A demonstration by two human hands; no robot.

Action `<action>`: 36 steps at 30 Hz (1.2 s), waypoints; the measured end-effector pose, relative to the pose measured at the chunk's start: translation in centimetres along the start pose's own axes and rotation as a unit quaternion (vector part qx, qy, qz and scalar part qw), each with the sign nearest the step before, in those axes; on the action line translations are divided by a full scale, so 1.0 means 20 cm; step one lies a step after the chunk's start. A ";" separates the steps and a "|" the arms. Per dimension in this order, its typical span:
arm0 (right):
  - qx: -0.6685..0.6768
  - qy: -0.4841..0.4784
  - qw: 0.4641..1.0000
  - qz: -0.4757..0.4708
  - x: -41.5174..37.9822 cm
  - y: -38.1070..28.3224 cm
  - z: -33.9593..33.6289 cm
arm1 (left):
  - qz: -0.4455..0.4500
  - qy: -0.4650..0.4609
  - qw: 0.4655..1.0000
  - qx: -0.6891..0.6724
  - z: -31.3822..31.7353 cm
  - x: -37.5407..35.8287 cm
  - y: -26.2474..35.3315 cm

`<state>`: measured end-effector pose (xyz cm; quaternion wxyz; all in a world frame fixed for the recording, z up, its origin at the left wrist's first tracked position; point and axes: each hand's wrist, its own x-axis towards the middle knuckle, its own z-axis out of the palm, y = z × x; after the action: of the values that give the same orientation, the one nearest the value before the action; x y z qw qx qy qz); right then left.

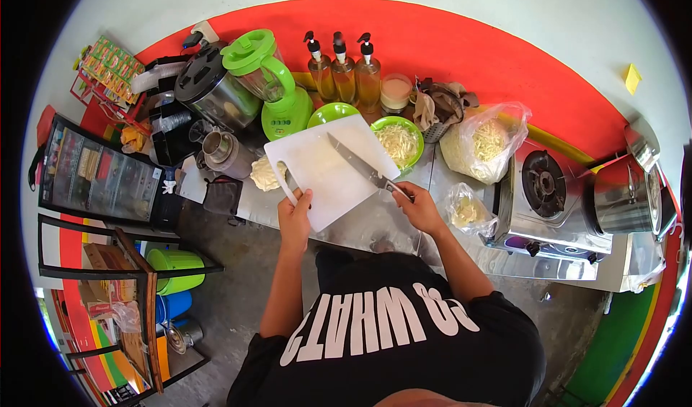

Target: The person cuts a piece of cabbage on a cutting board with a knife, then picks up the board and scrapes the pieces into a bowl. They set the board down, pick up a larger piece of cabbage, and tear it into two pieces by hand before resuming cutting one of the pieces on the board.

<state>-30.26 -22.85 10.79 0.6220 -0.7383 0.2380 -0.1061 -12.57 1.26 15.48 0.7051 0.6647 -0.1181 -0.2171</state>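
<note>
My left hand (294, 212) is closed around the near left edge of a white cutting board (328, 184), beside its long slot, with the thumb lying on top. My right hand (419, 207) is wrapped around the dark handle of a knife (357, 160), whose blade lies across the board and points toward its far edge; I can't tell whether the steel touches the plastic. The board sits in front of me over the metal counter (386, 227), and from up here I can't judge whether it rests there or is held up. Just off its left side I see a pale, lumpy vegetable (267, 175). Beyond its far edge there's a green bowl (333, 112), partly hidden, and by its far right corner a green bowl of pale shreds (398, 145). Further back I've got a green blender (287, 112), three pump bottles (343, 75) in a row and a jar (396, 92) by the red wall. Out to my right are a large plastic bag (484, 144) of shreds, a smaller bag (468, 211) nearer me, then the gas stove (548, 191) with a big metal pot (626, 199) at its far right.
</note>
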 end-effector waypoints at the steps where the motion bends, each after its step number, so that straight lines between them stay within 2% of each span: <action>1: 0.006 0.023 1.000 0.003 0.02 0.02 -0.01 | 0.001 -0.006 1.000 -0.007 0.01 0.01 0.01; 3: 0.011 0.050 0.999 0.005 0.06 0.11 -0.03 | 0.009 -0.007 1.000 -0.003 0.04 0.01 0.05; 5: -0.050 0.123 0.991 0.015 0.09 0.23 -0.06 | 0.018 -0.010 1.000 -0.001 0.02 0.03 0.03; 6: -0.052 0.130 0.990 0.015 0.09 0.25 -0.06 | 0.011 -0.024 1.000 -0.011 -0.02 0.05 -0.01; 8: -0.094 0.234 0.968 -0.002 0.08 0.23 -0.06 | 0.009 -0.042 0.999 -0.023 -0.03 0.08 -0.02; 10: -0.075 0.245 0.967 0.004 0.05 0.17 -0.04 | -0.001 -0.007 1.000 -0.007 0.00 0.08 0.04; 12: -0.061 0.253 0.966 0.015 0.03 0.12 -0.03 | -0.001 -0.018 0.999 -0.026 -0.02 0.11 0.04; 14: -0.180 0.253 0.949 -0.048 0.01 0.14 -0.02 | -0.007 -0.027 0.999 -0.045 -0.04 0.13 0.03; 15: -0.185 0.255 0.948 -0.044 0.01 0.15 0.00 | -0.004 -0.036 0.999 -0.038 -0.05 0.14 0.03; 17: -0.304 0.341 0.885 -0.089 0.00 0.15 0.04 | -0.005 -0.047 0.998 -0.032 -0.10 0.17 0.01; 18: -0.307 0.342 0.884 -0.085 -0.01 0.13 0.06 | -0.009 -0.057 0.998 -0.040 -0.13 0.19 0.00; 20: -0.353 0.321 0.879 0.006 -0.03 0.10 0.10 | -0.015 -0.072 0.996 -0.047 -0.17 0.20 0.00; 24: -0.373 0.347 0.860 0.008 -0.04 0.06 0.20 | -0.034 -0.073 0.996 -0.031 -0.26 0.25 0.07; 26: -0.379 0.368 0.848 -0.044 -0.04 0.05 0.26 | -0.039 -0.079 0.996 -0.033 -0.34 0.27 0.08; 27: -0.379 0.368 0.848 -0.041 -0.03 0.04 0.29 | -0.038 -0.093 0.994 -0.038 -0.39 0.29 0.07; 30: -0.359 0.385 0.846 -0.086 0.01 0.01 0.37 | -0.048 -0.113 0.991 -0.050 -0.52 0.34 0.03; 32: -0.205 0.365 0.908 0.005 0.04 -0.02 0.41 | -0.058 -0.123 0.989 -0.061 -0.56 0.35 0.03; 33: -0.207 0.369 0.906 0.005 0.05 -0.01 0.41 | -0.056 -0.122 0.989 -0.062 -0.56 0.35 0.04; 34: -0.056 0.326 0.943 0.041 0.06 -0.01 0.40 | -0.054 -0.119 0.989 -0.063 -0.56 0.36 0.04; 35: 0.097 0.273 0.954 0.077 0.07 -0.01 0.39 | -0.054 -0.120 0.989 -0.067 -0.56 0.38 0.03; 36: 0.095 0.273 0.954 0.079 0.06 -0.09 0.40 | -0.049 -0.116 0.989 -0.075 -0.57 0.40 0.00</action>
<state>-25.22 -16.25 10.75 0.6068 -0.5976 0.4455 -0.2761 -0.47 7.68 13.44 0.7230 0.5849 -0.1495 -0.3358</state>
